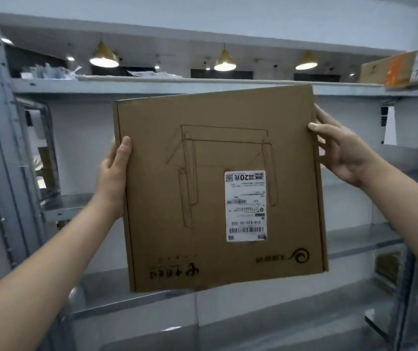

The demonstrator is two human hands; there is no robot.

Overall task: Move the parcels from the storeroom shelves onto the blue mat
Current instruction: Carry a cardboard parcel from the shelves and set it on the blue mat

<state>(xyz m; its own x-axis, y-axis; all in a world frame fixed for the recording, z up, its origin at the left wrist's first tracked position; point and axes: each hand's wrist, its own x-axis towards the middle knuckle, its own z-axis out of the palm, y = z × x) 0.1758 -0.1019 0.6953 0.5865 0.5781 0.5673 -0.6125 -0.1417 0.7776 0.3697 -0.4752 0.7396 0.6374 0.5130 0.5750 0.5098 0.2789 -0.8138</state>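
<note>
Before grey shelves, parcel upright, label inverted.

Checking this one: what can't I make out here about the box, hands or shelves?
- Fingers of left hand and right hand: head view, mostly hidden behind the cardboard box.
- Shipping label text: upside down, too small.
- Orange-marked parcel on top shelf: cut by the right edge.
- Blue mat: outside the frame.
</note>
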